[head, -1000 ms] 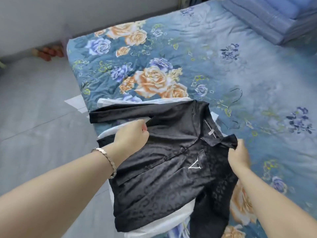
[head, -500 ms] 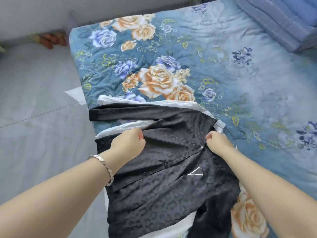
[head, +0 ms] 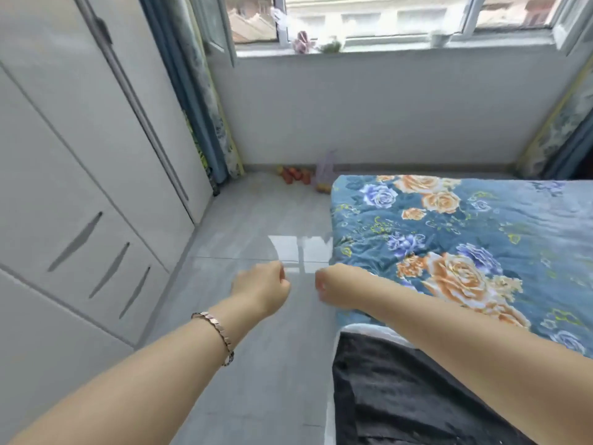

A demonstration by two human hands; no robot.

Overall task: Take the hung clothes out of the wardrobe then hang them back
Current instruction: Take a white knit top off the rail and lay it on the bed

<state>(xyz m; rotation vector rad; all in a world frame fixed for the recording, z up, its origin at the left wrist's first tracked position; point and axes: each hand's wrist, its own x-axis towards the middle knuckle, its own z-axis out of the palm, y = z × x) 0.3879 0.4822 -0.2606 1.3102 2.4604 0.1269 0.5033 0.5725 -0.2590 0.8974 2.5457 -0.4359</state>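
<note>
Left hand [head: 261, 289], right hand [head: 337, 289]: grip curled closed, empty, over floor [head: 256, 364]. Black shirt [head: 401, 396]: flat on bed [head: 513, 226], likely awaiting rehanging. Wardrobe [head: 80, 187]: doors closed.

I see the wardrobe [head: 80, 175] on my left and the bed [head: 481, 226] on my right, floor [head: 256, 226] between them. A garment [head: 401, 396] lies on the bed's near corner. The window [head: 385, 17] is behind both.
</note>
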